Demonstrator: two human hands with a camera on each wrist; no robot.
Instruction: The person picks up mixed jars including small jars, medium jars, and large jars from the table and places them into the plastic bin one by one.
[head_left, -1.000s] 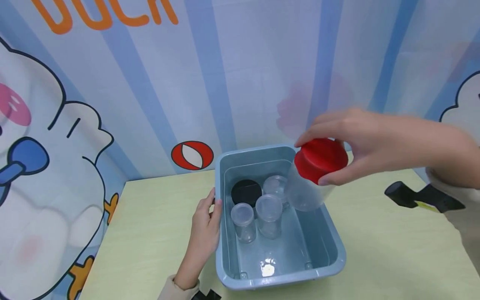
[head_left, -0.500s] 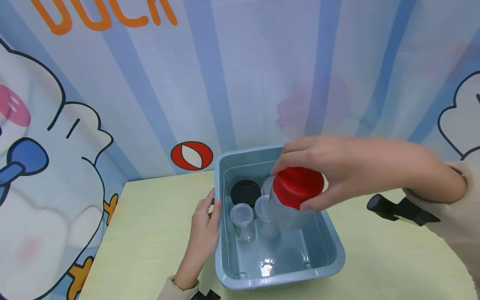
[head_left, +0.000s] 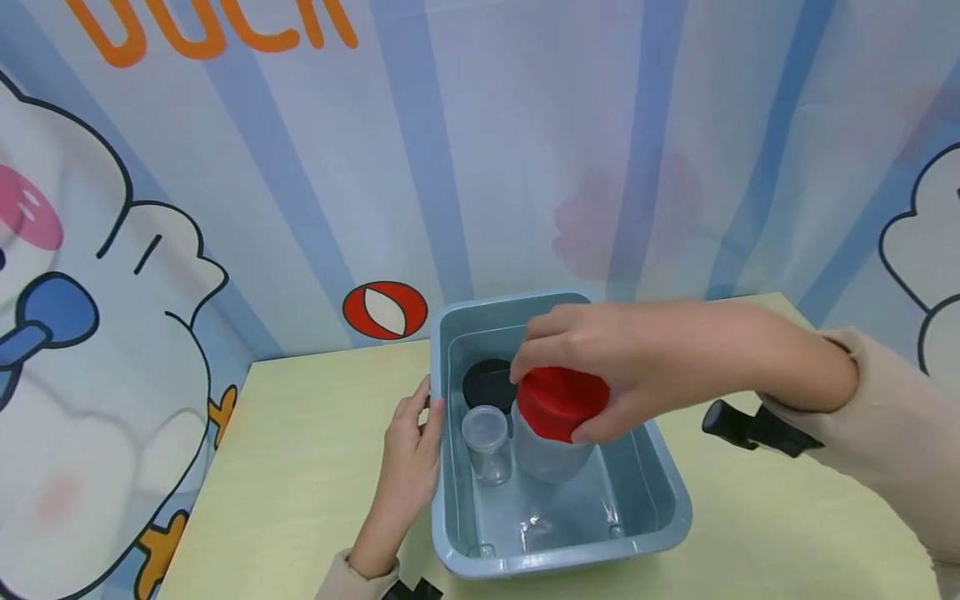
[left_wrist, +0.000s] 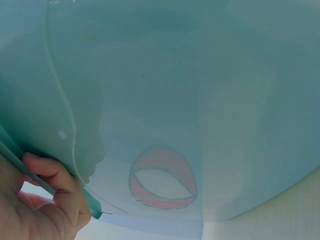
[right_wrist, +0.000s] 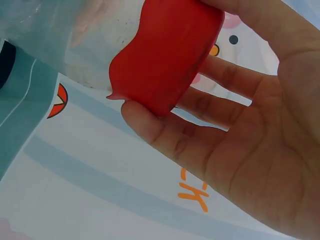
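A clear jar (head_left: 553, 461) with a red cover (head_left: 562, 403) is in the right hand (head_left: 600, 354), which pinches it by the red part between thumb and fingers. The jar is over the inside of the blue plastic bin (head_left: 558, 563); whether its base touches the bin floor cannot be told. In the right wrist view the red cover (right_wrist: 162, 55) has a wavy edge. The left hand (head_left: 412, 454) grips the bin's left rim, and the left wrist view shows its fingers (left_wrist: 65, 187) curled over the edge.
Inside the bin, a small clear lidded jar (head_left: 487, 446) stands near the left wall, with a round black lid (head_left: 486, 383) behind it. Other clear jars are hidden by the right hand and its jar. A printed curtain (head_left: 510, 167) hangs behind the pale table (head_left: 315, 467).
The right hand has brought the red-covered jar leftward and down into the bin, covering the clear jars there. The left hand and the bin have stayed in place.
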